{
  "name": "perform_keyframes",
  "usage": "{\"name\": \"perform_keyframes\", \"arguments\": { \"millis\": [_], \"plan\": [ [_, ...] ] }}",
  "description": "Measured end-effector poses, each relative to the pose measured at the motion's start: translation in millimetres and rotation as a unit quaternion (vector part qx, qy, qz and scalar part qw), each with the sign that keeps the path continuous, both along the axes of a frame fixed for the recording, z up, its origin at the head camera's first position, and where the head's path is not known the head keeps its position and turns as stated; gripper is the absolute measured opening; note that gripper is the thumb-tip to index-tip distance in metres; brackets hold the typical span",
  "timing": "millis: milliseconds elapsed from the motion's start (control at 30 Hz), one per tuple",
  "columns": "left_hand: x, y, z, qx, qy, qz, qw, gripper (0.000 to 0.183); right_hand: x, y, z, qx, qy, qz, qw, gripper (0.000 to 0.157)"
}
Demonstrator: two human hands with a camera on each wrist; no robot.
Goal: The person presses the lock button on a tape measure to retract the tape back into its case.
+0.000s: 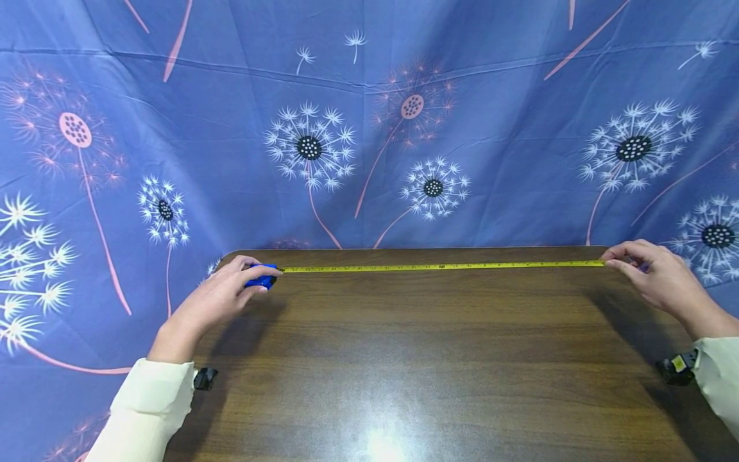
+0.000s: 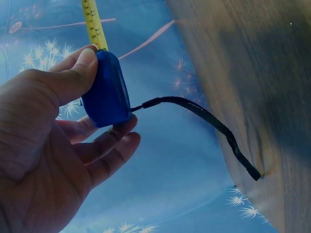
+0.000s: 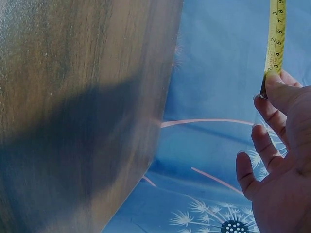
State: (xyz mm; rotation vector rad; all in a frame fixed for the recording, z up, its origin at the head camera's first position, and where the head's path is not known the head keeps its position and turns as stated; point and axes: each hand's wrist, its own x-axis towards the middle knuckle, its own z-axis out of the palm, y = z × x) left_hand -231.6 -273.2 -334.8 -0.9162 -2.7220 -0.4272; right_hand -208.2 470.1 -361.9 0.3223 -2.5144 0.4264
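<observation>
At ten o'clock of the desk (image 1: 398, 359), your left hand (image 1: 219, 292) grips a tape measure (image 2: 106, 90); at two, your right hand (image 1: 658, 276) pinches its strip (image 3: 276, 36).

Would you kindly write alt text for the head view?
A left hand holds a blue tape measure and a right hand pinches the end of its yellow tape, stretched between them at a brown table. Behind hangs a flowered blue cloth.

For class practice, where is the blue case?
In the head view, the blue case is left of centre in the left hand, the yellow tape extending right.
</observation>
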Motion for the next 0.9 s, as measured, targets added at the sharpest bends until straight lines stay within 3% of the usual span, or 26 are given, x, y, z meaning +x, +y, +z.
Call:
{"name": "perform_keyframes", "arguments": {
  "millis": [500, 900],
  "plan": [
    [-3.2, 1.7, -2.7, -0.023, 0.028, -0.015, 0.9992, 0.032, -2.4, 2.7, -0.1, 0.002, -0.005, -0.001, 1.000, 0.016],
    [-1.6, 3.0, -0.7, -0.026, 0.030, -0.018, 0.9991, 0.031, -1.5, 0.0, 0.4, 0.010, -0.016, -0.011, 1.000, 0.018]
  ]
}}
